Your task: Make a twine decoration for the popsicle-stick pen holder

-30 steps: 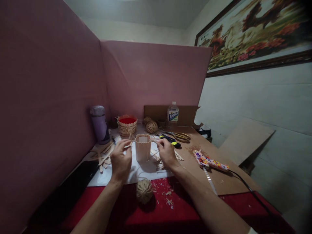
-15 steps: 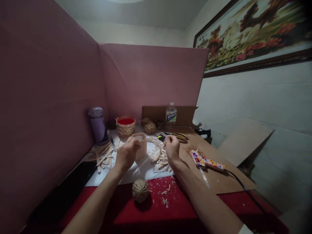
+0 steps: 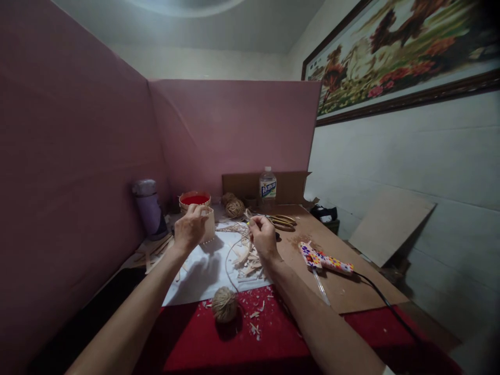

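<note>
My left hand (image 3: 189, 228) is closed on the rim of a small pale cup-shaped container (image 3: 210, 228), held above the white sheet. Its fingers hide part of the rim. To the right, my right hand (image 3: 263, 235) pinches the end of a thin strand of twine. A light braided-looking strand (image 3: 230, 228) stretches between the container and that hand. Twine also runs up in a loose curve from a ball of twine (image 3: 224, 304) lying on the red cloth near me.
A decorated pot with a red inside (image 3: 195, 199), a purple bottle (image 3: 150, 211), more twine balls (image 3: 234, 207) and a clear bottle (image 3: 267, 187) stand behind. Gold-handled scissors (image 3: 284, 223) and a flowered glue gun (image 3: 324, 260) lie right. Wood strips (image 3: 250, 263) are scattered about.
My left hand has moved the container left and slightly up, toward the pot. My right hand has shifted slightly left. The twine from the ball now hangs in a wider curve.
</note>
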Demonstrator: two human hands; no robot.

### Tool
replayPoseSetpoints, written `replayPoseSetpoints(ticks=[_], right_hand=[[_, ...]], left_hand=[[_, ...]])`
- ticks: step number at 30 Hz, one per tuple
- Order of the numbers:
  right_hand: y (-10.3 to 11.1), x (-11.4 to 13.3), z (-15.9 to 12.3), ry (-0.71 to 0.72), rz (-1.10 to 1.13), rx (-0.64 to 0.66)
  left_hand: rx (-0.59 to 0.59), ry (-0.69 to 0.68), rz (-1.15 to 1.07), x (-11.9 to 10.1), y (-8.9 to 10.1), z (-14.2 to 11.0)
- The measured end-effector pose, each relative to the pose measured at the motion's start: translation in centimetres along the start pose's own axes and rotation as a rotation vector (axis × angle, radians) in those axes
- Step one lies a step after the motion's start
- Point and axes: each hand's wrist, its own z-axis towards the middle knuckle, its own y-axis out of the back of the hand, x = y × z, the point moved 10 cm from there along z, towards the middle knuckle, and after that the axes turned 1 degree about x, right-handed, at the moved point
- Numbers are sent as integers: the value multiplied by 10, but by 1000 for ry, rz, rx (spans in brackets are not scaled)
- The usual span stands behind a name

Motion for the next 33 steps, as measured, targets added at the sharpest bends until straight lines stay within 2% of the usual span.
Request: replayPoseSetpoints(ticks=[2,3,5,7,8,11,15,20,22,25,27,28,31,33], right_hand=[[-15,2,-5,-28,57,104],[-23,4,-8,-31,67,163],[-33,11,-15,1,41,242],[-35,18,-20,54,-12,249],[-34,22,-22,83,-39,237],[-28,28,-23,140,-118,185],[-10,28,-16,145,-237,56],[9,25,-10,130,-320,-68],[13,25,-10,129,-350,-96],[15,23,-10,129,-423,-118],[12,18,-9,117,-470,-89],[8,16,-10,113,-482,-58],[-9,13,-13,125,-470,63],[-20,16,-19,163,-459,136]], left_hand=[[-141,-92,-178,-23,23,-4],[-166,-168,-295,-38,31,-7],[-44,-308,-518,-67,29,-15],[146,-354,-643,-87,15,-24],[191,-352,-663,-91,11,-28],[191,-275,-611,-84,4,-30],[223,-301,-488,-63,3,-21],[224,-169,-391,0,6,-4],[231,-114,-335,27,2,-5],[296,-68,-298,54,-9,-12],[296,-76,-250,56,-9,-16],[261,-96,-236,50,-5,-17],[152,-134,-334,13,9,-20],[189,-21,-526,-10,2,-25]])
